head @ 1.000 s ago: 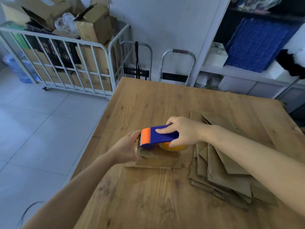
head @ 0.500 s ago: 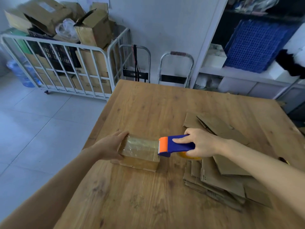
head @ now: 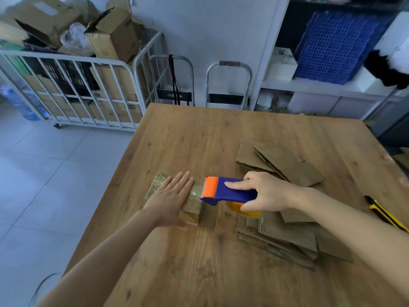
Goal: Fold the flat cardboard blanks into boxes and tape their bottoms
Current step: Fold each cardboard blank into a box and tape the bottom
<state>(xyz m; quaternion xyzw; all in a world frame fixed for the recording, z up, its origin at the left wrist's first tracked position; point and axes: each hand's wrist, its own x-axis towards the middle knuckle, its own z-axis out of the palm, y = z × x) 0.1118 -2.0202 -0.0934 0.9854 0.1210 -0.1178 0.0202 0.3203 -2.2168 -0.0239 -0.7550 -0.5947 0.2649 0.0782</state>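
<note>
A small folded cardboard box [head: 157,183] sits on the wooden table [head: 199,138], its upper face covered in shiny clear tape. My left hand [head: 172,197] lies flat on that face with straight fingers. My right hand [head: 263,191] grips a blue and orange tape dispenser [head: 225,190] with a yellow roll under it. The dispenser's orange end is at the box's right edge. A stack of flat cardboard blanks [head: 285,231] lies to the right, partly under my right forearm.
A yellow and black utility knife [head: 384,212] lies near the table's right edge. Beyond the table stand a white metal cage cart [head: 73,89] full of cartons, two folded hand trolleys [head: 229,85] and shelving [head: 332,85] with a blue crate.
My left hand moved from the box's left side onto its top and now presses flat. The dispenser stays at the box's right edge, having crossed the top from the left end earlier.
</note>
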